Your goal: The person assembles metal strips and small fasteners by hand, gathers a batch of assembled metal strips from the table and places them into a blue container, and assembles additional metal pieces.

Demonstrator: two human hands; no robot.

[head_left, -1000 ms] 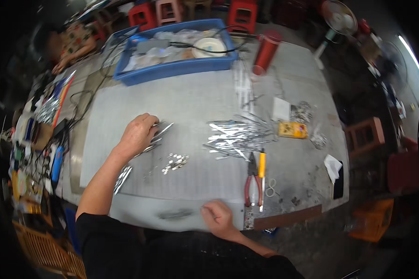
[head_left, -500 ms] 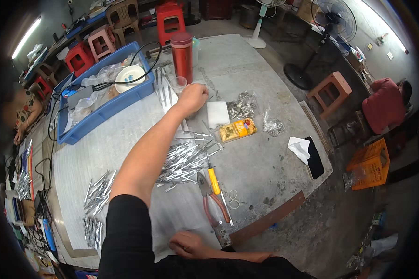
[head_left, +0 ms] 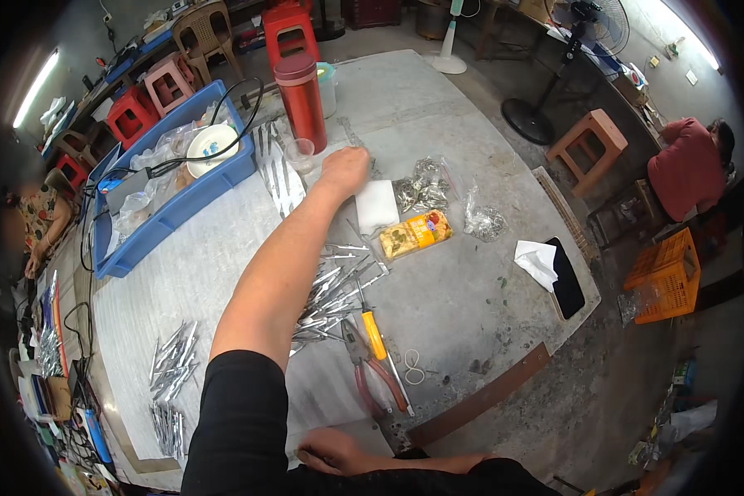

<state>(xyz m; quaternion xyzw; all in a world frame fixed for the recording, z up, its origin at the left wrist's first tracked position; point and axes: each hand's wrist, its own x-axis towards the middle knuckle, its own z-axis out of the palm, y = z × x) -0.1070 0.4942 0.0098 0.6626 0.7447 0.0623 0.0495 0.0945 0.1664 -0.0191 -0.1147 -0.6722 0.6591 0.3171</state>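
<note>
Head view: I look down on a grey table (head_left: pixel 479 289), with the left hand (head_left: pixel 345 169) stretched far forward and the right hand (head_left: pixel 331 451) down by the near edge.
Left hand: knuckles up, fingers curled under and hidden from me; I cannot tell how wide they are spread or whether they hold anything.
Right hand's curl: loosely bent, palm side unclear; I see nothing sticking out of it but cannot rule out a small piece inside.
White pad, place: just beside the left hand, on its near right, beside the yellow-orange packet (head_left: pixel 422 233); contact with the hand I cannot make out.
White pad (head_left: pixel 377 207), handling: I judge it light and somewhat soft; I would take it by two opposite sides, without squeezing.
White pad, look: plain, pale, roughly rectangular.
Silver pieces (head_left: pixel 331 302), place: heaped mid-table, partly behind the left forearm (head_left: pixel 269 273).
Silver pieces, handling: probably light, stiff and slick, apt to snag on each other; I would pinch one near its middle, minding thin ends.
Silver pieces, look: narrow, shiny, pointing every way.
</note>
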